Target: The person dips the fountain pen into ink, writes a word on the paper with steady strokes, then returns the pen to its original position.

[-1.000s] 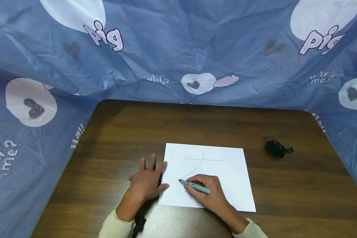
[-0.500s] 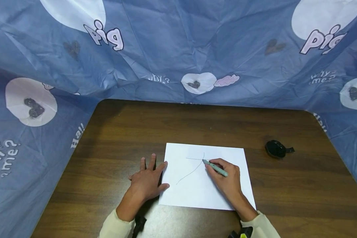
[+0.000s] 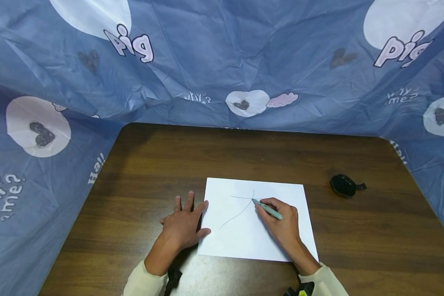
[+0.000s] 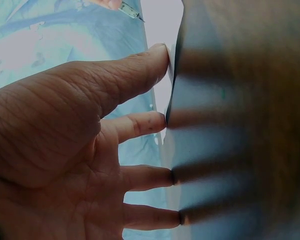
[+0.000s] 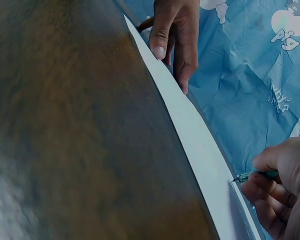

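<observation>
A white sheet of paper (image 3: 240, 242) lies on the brown wooden table, marked with a thin horizontal line crossed near the top by a curve that runs down to the left. My right hand (image 3: 283, 222) pinches a pale green pen (image 3: 270, 210) between thumb and fingers. Its dark tip meets the paper where the two lines cross; the right wrist view also shows the pen tip (image 5: 236, 179) at the sheet. My left hand (image 3: 183, 226) is spread flat, with thumb and index fingertip on the paper's left edge and the other fingers on the wood.
A small black object with a short tab (image 3: 344, 186) lies on the table (image 3: 151, 164) to the right of the paper. Blue printed cloth (image 3: 207, 61) hangs behind the table and along both sides.
My right hand has moved the pen up and right, from the curve's lower left end to the crossing, then held still there over the last half second. The left hand has stayed put.
</observation>
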Demonstrator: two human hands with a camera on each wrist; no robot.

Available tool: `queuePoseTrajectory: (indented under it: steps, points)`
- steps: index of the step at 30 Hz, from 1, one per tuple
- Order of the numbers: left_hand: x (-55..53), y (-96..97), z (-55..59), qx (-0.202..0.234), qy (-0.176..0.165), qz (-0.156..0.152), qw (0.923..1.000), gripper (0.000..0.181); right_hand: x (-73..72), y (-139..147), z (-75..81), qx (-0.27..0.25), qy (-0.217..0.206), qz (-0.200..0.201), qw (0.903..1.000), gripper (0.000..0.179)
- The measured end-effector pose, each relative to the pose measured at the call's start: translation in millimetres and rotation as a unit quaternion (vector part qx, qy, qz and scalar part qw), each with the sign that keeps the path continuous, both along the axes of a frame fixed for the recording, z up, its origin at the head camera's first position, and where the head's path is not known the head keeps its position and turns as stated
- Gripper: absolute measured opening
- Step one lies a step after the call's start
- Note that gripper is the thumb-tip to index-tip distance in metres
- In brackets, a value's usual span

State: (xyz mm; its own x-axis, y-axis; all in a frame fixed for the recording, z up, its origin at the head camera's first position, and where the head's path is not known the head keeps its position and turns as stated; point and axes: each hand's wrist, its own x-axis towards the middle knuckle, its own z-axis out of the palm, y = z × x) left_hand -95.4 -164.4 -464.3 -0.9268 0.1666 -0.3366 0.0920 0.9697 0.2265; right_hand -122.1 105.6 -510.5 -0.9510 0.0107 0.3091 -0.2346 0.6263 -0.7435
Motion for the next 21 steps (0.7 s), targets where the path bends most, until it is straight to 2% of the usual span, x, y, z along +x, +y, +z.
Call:
queuePoseTrajectory:
  steps: [13, 21]
  points:
    - [-3.3, 1.2, -0.3, -0.003, 0.0, 0.0, 1.0, 0.075, 3.2, 3, 2.6, 0.008, -0.001, -0.002, 1.0, 0.014]
    - [-0.7, 0.9, 0.3, -0.006, -0.005, 0.002, 1.0, 0.075, 10.4, 7, 1.1, 0.014, 0.002, 0.005, 0.9999, 0.014]
